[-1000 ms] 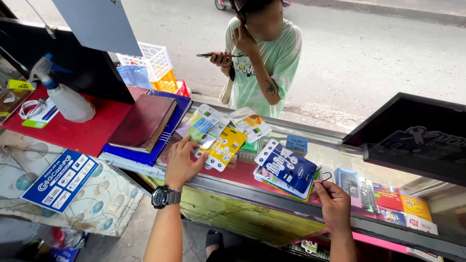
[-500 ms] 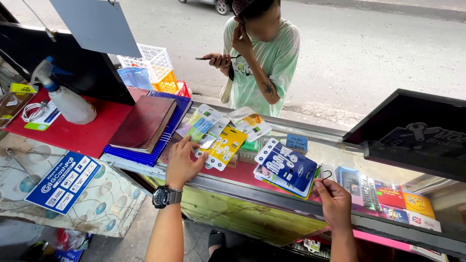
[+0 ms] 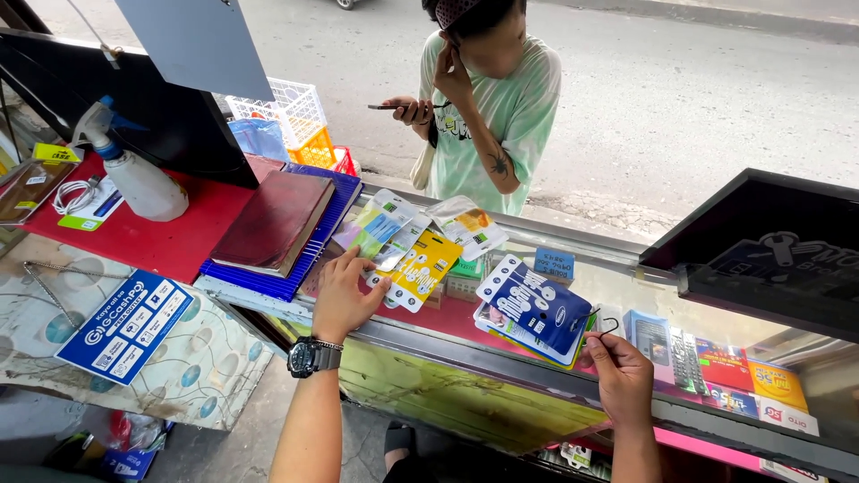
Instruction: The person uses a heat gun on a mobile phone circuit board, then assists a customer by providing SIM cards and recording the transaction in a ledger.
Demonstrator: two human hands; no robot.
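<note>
Head view: left hand (image 3: 344, 300) spread flat on yellow packet (image 3: 422, 269); right hand (image 3: 621, 376) pinching blue packets' (image 3: 537, 309) black hook (image 3: 608, 327) on glass table (image 3: 626, 282).

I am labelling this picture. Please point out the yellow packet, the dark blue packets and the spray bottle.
yellow packet (image 3: 424, 268), head view, its middle.
dark blue packets (image 3: 537, 309), head view, top packet's face.
spray bottle (image 3: 148, 188), head view, its white body.

Your left hand (image 3: 344, 300) covers the lower corners of the packets (image 3: 394, 241) fanned on the counter (image 3: 501, 362), and your fingertips there are tucked out of sight. Right of those packets, the blue packs (image 3: 537, 309) hide the ones stacked beneath, while the black sign (image 3: 761, 250) runs off the frame's right edge. Across the counter, the other person's head (image 3: 474, 27) is cut off at the top.
</note>
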